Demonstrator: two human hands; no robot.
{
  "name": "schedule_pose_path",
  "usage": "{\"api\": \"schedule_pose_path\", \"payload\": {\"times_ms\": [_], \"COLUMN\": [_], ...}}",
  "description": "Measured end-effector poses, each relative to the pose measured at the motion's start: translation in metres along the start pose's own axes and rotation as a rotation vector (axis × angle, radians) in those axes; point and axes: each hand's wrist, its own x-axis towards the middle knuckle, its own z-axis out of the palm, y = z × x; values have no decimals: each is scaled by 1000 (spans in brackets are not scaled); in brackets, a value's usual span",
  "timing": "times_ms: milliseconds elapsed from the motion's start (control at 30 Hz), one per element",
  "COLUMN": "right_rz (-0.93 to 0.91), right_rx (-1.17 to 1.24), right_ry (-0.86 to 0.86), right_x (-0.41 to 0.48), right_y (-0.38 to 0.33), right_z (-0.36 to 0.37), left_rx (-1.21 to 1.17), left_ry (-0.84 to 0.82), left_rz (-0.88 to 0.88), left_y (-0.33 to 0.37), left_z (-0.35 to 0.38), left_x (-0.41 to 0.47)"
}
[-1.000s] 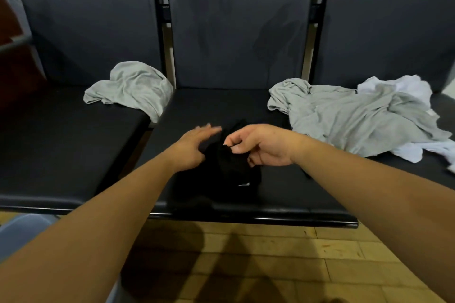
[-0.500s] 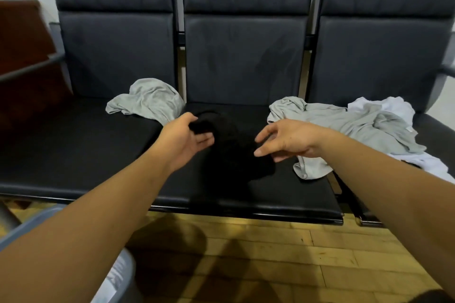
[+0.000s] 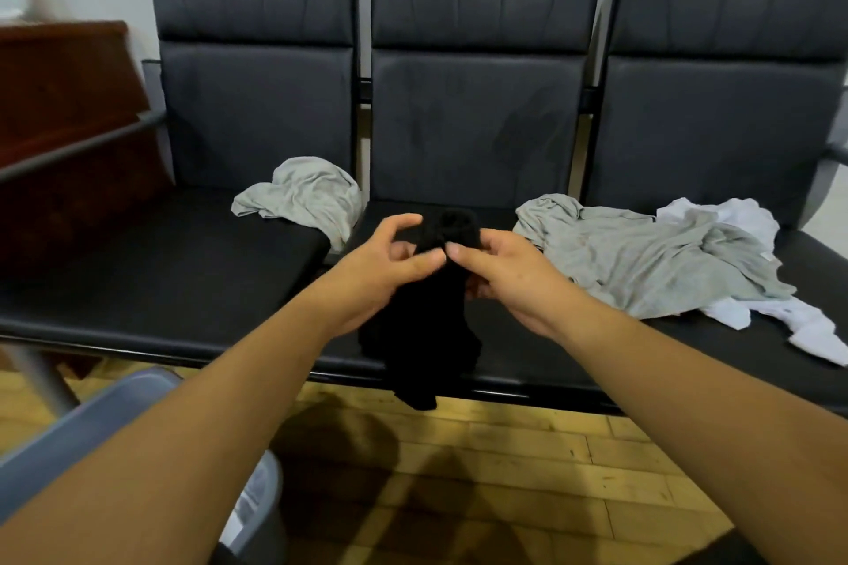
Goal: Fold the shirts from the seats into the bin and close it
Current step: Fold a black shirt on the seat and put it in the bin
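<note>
Over mid seat [image 3: 527,344], now holding black shirt [image 3: 422,335] up off cushion, vs. lying there 1 s ago. Pinching its top w/ left grip [image 3: 390,262] & right grip [image 3: 500,271]. Prob. means fold starting; leaves grey shirts [image 3: 642,257], white shirt [image 3: 734,216] waiting, bin [image 3: 105,417] lower left.

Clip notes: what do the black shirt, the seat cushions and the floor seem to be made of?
Black shirt: soft matte knit, probably cotton jersey; it hangs limp and bunched from the left hand and right hand. Seat cushions: black leather or vinyl, can't tell which; smooth with faint sheen. Floor: yellowish wood planks or wood-look laminate; board seams show.
</note>
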Motion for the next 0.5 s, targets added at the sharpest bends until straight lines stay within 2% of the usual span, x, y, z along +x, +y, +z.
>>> {"api": "schedule_pose_path", "payload": {"times_ms": [67, 133, 300, 400, 433, 500], "right_rz": [20, 25, 69, 194, 219, 218], "right_rx": [68, 86, 319, 457, 413, 172], "right_ry": [11, 42, 180, 153, 121, 30], "right_x": [0, 4, 14, 13, 12, 10], "right_y": [-4, -7, -11, -13, -13, -14], "right_z": [-1, -5, -26, -38, -39, -39], "left_rx": [222, 292, 120, 82, 99, 149], "left_ry": [42, 151, 451, 522, 527, 541], "left_rz": [65, 82, 77, 103, 111, 127], "left_y": [-4, -3, 3, 6, 7, 7], "left_z": [2, -1, -24, -36, -36, -35], "left_x": [0, 2, -2, -3, -3, -1]}}
